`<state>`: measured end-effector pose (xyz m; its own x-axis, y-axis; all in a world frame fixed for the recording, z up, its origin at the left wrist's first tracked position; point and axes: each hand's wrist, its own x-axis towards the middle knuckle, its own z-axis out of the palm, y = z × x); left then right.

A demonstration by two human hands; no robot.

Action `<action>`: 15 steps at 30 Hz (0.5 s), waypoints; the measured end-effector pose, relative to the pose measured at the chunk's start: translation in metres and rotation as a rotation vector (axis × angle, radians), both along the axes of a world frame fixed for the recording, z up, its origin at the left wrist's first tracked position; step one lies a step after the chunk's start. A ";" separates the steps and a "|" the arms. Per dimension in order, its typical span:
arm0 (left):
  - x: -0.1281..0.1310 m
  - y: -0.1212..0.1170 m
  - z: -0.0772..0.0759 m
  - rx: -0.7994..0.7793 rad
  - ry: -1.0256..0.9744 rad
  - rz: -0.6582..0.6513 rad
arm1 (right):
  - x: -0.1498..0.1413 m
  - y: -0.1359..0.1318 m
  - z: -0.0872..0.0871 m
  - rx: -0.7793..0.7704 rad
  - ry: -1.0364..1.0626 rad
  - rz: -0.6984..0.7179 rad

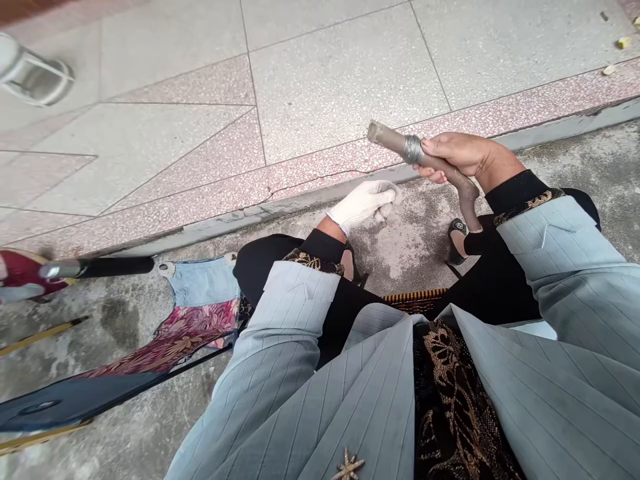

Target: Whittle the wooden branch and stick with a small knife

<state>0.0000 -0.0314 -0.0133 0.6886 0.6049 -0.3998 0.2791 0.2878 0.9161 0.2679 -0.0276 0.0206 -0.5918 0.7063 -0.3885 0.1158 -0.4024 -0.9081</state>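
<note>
A bent brown stick (440,164) with a blunt end is gripped in my right hand (463,152), which is bare. Silvery wire (413,149) is wound in a tight band around the stick, just beyond my thumb. The stick's curved lower end points down toward my right knee. On my left hand (367,203) is a white knit glove with greyish fingertips. Its fingers are curled closed, a little below and left of the stick and apart from it. Whatever those fingers may hold is hidden.
A raised tiled floor (340,73) with a low edge runs across the front. To the left, a strip of patchwork cloth (200,313) lies over the concrete, near a black-handled tool (117,267) and a yellow stick (40,335). A white-framed object (37,73) stands at upper left.
</note>
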 end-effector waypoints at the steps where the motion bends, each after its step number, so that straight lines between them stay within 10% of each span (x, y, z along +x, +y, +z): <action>1: 0.001 0.002 -0.001 0.016 0.016 0.015 | 0.000 -0.003 0.001 -0.016 0.059 0.101; 9: -0.002 0.004 -0.002 0.178 0.182 -0.089 | -0.023 -0.005 -0.008 0.026 -0.614 0.798; 15: 0.001 -0.004 0.001 0.078 0.140 -0.102 | -0.029 0.003 -0.009 0.337 -1.040 0.364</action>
